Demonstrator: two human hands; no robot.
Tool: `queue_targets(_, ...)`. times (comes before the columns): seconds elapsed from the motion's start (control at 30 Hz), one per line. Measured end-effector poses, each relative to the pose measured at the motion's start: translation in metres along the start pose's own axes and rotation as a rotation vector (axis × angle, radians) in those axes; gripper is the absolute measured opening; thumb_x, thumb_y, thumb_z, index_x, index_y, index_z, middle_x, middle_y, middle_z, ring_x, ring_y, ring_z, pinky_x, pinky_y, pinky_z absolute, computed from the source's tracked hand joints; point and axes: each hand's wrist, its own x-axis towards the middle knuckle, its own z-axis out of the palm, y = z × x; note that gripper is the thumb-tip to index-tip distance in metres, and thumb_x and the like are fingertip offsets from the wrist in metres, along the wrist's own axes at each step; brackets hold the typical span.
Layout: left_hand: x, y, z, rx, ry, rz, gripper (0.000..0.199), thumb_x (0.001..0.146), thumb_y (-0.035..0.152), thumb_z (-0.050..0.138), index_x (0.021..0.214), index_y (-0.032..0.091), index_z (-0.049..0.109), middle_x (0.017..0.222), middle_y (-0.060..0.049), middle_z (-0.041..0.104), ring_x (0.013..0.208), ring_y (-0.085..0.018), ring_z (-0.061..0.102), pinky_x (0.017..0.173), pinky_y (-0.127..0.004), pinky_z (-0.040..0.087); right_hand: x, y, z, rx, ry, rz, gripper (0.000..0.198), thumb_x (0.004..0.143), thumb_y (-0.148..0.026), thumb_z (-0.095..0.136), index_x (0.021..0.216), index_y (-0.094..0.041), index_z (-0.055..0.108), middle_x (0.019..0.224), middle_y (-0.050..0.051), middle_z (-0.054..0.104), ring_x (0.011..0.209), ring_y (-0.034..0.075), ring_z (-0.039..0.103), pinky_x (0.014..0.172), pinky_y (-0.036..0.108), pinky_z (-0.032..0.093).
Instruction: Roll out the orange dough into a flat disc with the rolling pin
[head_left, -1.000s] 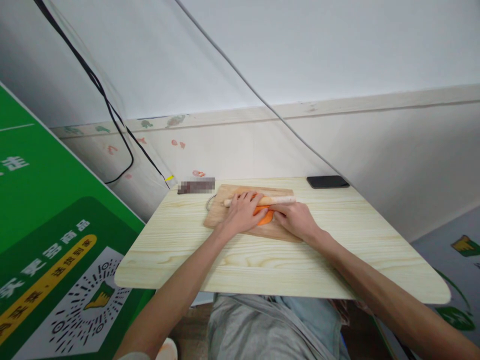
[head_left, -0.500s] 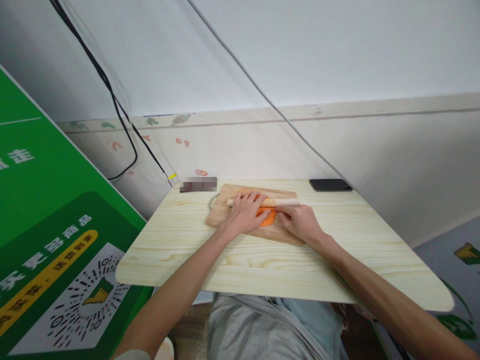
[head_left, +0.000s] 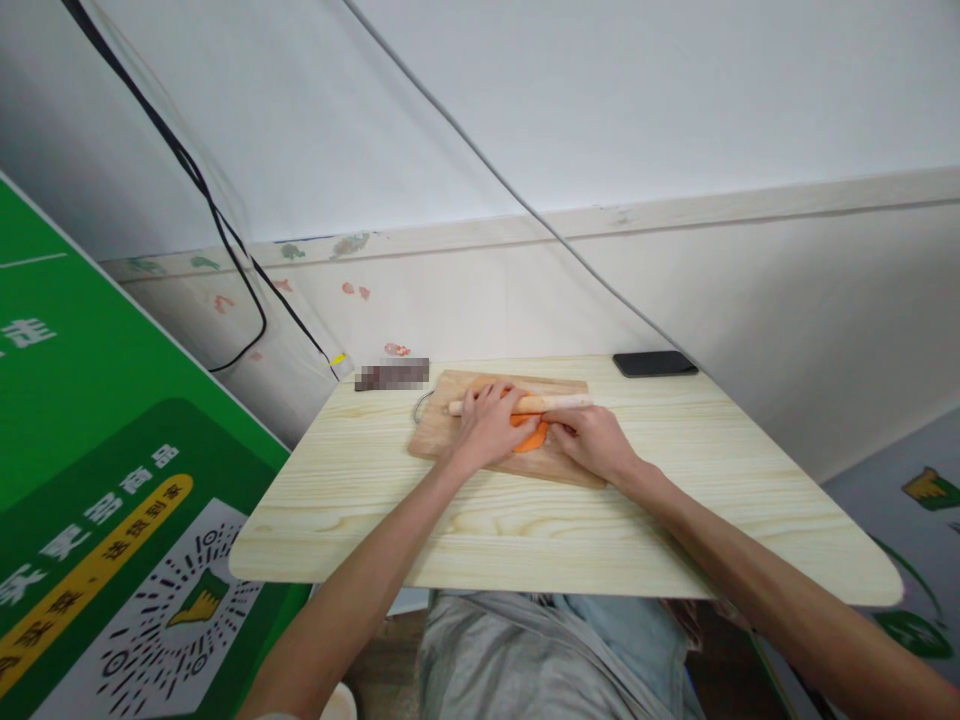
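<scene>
The left hand (head_left: 487,430), fingers spread, lies over a pale, cylindrical wooden rolling pin (head_left: 566,402) and a flat orange sheet (head_left: 532,439) on a brown wooden board (head_left: 430,436) near the back edge of the wood-grained tabletop (head_left: 525,535). The right hand (head_left: 595,440) bunches its fingertips beside the sheet; whether they pinch it, I cannot tell.

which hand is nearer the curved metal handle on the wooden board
The bare left hand, its fingers over the pale wooden rolling pin; the bare right hand sits farther from the curved metal handle.
</scene>
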Motion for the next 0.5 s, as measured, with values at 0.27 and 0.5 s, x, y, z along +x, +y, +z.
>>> queue_targets(0.27, 0.006, -0.001, -0.005, -0.025, -0.062, -0.035, 0.039, 0.099, 0.055, 0.067, 0.132, 0.034, 0.067, 0.145, -0.005, 0.065, 0.137, -0.031, 0.056, 0.116, -0.052, 0.041, -0.005, 0.0, 0.0, -0.07, 0.071, 0.025, 0.037, 0.098, -0.023, 0.055, 0.113, -0.028, 0.088, 0.1, 0.005, 0.087, 0.084, 0.022, 0.077, 0.074, 0.028, 0.05)
queue_targets(0.5, 0.025, 0.0, -0.022, 0.012, -0.26, -0.095, 0.06, 0.091, 0.067, 0.069, 0.138, 0.031, 0.062, 0.147, -0.011, 0.062, 0.143, -0.038, 0.052, 0.117, -0.059, 0.043, -0.008, 0.002, 0.008, -0.014, 0.228, 0.115, 0.036, 0.096, -0.027, 0.055, 0.108, -0.027, 0.089, 0.083, 0.004, 0.085, 0.071, 0.02, 0.074, 0.068, 0.028, 0.048)
